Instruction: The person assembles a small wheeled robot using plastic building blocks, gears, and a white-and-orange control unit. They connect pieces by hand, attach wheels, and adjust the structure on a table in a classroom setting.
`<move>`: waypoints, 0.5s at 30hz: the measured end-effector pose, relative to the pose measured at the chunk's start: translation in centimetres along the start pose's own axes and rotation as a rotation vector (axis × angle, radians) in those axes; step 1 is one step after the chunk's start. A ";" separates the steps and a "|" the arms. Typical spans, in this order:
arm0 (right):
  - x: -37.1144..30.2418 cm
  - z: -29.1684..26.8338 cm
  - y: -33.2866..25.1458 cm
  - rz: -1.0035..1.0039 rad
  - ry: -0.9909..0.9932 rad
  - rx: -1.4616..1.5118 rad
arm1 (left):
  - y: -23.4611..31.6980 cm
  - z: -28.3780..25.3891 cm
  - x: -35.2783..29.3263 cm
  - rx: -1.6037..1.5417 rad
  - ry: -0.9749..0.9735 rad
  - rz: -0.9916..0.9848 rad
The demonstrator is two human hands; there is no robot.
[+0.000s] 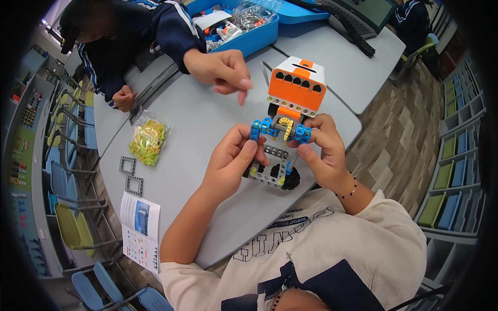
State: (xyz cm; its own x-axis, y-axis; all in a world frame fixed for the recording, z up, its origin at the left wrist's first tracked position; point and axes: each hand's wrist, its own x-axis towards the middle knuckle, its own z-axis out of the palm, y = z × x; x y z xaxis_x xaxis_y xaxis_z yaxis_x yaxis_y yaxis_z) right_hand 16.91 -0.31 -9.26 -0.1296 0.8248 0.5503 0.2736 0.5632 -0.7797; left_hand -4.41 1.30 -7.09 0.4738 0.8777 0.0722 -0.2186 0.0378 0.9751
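Grey tabletop (189, 137) lies open beside the left hand (228, 161), which, near the edge, grips a building-kit model (296, 89) with the right hand (326, 151).

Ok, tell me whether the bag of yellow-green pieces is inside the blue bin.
No, the bag lies on the grey table, clearly apart from the blue bin.

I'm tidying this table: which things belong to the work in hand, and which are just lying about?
Work in hand:
blue connectors, in the left hand and right hand
orange-and-white block, just beyond them
grey frame and black wheel, near the hands
likely the booklet and blue parts bin

Apparently lying about:
bag of yellow-green pieces
two loose grey frames
laptop
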 end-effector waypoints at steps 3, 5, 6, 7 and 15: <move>-0.2 -0.2 -0.5 0.018 0.022 0.000 | 0.5 0.4 -0.1 0.010 -0.019 -0.006; -0.2 -0.2 -0.4 0.014 0.034 0.014 | 0.7 0.8 -0.3 0.057 -0.001 -0.024; -0.3 -0.2 -0.3 0.013 0.039 0.021 | 0.7 1.0 -0.4 0.060 0.003 -0.022; -0.3 -0.3 -0.2 -0.007 0.026 0.002 | 0.7 1.1 -0.4 0.062 0.008 -0.020; 2.3 -3.4 -3.2 -0.274 0.207 -0.110 | 1.4 1.0 -0.6 0.113 0.026 -0.019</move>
State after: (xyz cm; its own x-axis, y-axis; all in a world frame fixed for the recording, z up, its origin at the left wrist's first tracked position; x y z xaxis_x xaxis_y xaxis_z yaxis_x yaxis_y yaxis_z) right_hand 18.99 -0.37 -4.45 -0.0197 0.6104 0.7918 0.3582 0.7437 -0.5644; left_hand -4.17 0.34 -5.56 0.4548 0.8892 0.0492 -0.1114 0.0019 0.9938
